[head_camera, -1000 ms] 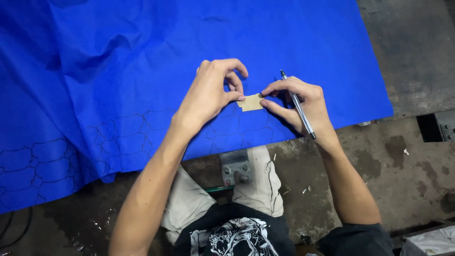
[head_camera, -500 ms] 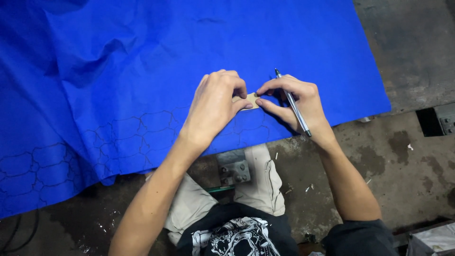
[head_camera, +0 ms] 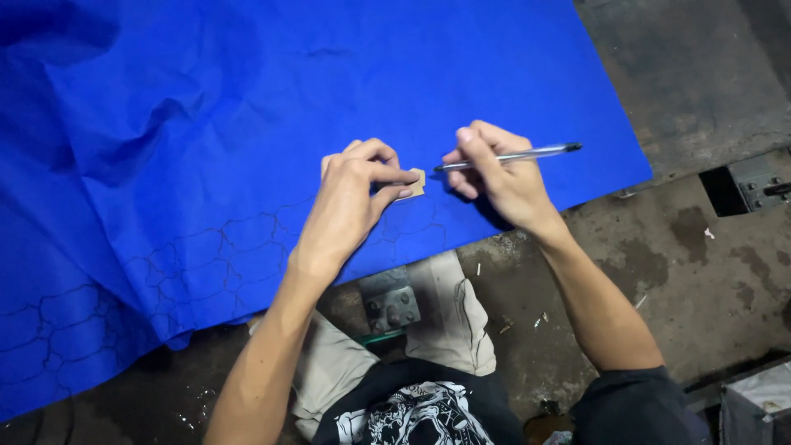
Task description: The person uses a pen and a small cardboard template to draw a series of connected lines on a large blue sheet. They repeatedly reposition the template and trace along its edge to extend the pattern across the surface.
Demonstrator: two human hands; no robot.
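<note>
- I see a small tan card piece [head_camera: 414,183] lying flat on the blue sheet [head_camera: 247,107], near the sheet's lower edge.
- My left hand [head_camera: 356,194] pins it down, fingers [head_camera: 394,173] curled, fingertips pressed on the piece's left part.
- My right hand [head_camera: 494,177] sits just right of the piece, fingers clenched round a clear pen [head_camera: 511,155], its tip close beside the piece.
- Faint hexagon outlines [head_camera: 206,255] run left of the piece.

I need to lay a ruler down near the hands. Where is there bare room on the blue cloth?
The cloth lies bare above both hands, up to its far edge, and right of the pen. It is crowded between the left hand on the template and the right hand. Left of them the cloth is rumpled.
</note>
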